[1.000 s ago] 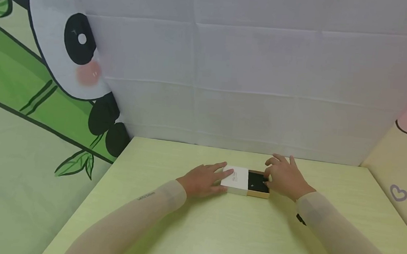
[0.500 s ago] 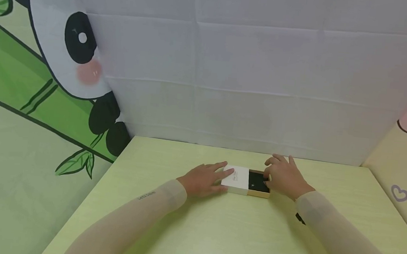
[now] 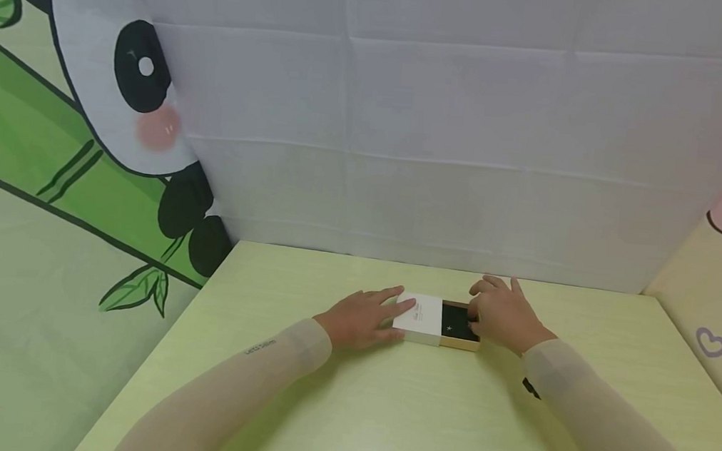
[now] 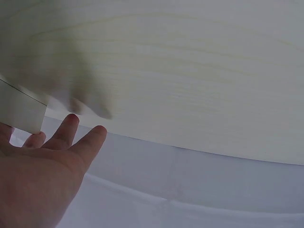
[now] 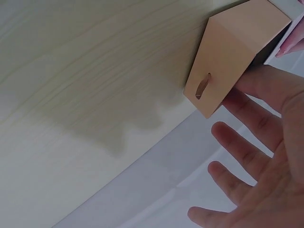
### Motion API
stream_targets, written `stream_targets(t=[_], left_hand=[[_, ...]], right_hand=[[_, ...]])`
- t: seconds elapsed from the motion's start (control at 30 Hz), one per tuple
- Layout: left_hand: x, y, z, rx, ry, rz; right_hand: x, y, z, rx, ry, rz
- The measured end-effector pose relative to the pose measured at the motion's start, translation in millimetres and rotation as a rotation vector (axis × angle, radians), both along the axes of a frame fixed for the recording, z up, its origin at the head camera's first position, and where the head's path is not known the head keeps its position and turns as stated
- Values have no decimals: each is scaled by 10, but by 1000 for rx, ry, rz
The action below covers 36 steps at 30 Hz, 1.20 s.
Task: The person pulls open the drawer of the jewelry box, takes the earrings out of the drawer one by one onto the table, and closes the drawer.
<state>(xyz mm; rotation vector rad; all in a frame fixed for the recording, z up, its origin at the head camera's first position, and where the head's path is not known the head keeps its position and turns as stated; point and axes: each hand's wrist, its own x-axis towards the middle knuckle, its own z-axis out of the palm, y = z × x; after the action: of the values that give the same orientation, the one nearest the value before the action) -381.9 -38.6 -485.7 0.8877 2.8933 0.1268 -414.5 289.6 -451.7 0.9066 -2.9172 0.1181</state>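
A small box lies on the table near its back edge, its tan tray point(image 3: 460, 344) slid partly out to the right of a white sleeve point(image 3: 424, 326). Inside the tray is a black insert point(image 3: 456, 316) with a small pale star-shaped piece point(image 3: 449, 327) on it. My left hand point(image 3: 359, 318) holds the sleeve's left part, thumb along the near side and fingers over the top and far side. At the tray's right end, my right hand point(image 3: 503, 315) dips thumb and index finger inside, other fingers spread in the air. Those two tips are hidden; I cannot tell whether they pinch something.
The pale wood-grain table point(image 3: 383, 414) ends at a white cloth backdrop point(image 3: 435, 189). A panda-and-bamboo printed cloth point(image 3: 136, 141) hangs to the left, a cream one point(image 3: 703, 298) to the right. The tray's end wall point(image 5: 223, 61) has a small slot.
The right hand has shifted very slightly left and down over the tray, and a second pale spot near its fingertips no longer shows. The left hand and sleeve stay as they were.
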Motion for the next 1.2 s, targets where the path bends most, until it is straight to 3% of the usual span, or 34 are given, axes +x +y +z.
stream_targets(t=[0.87, 1.2], left_hand=[[-3, -3, -22, 16, -9, 5], [-27, -11, -49, 12, 2, 5]], right_hand=[[10, -53, -32, -1, -37, 6], [-49, -71, -57, 2, -91, -24]])
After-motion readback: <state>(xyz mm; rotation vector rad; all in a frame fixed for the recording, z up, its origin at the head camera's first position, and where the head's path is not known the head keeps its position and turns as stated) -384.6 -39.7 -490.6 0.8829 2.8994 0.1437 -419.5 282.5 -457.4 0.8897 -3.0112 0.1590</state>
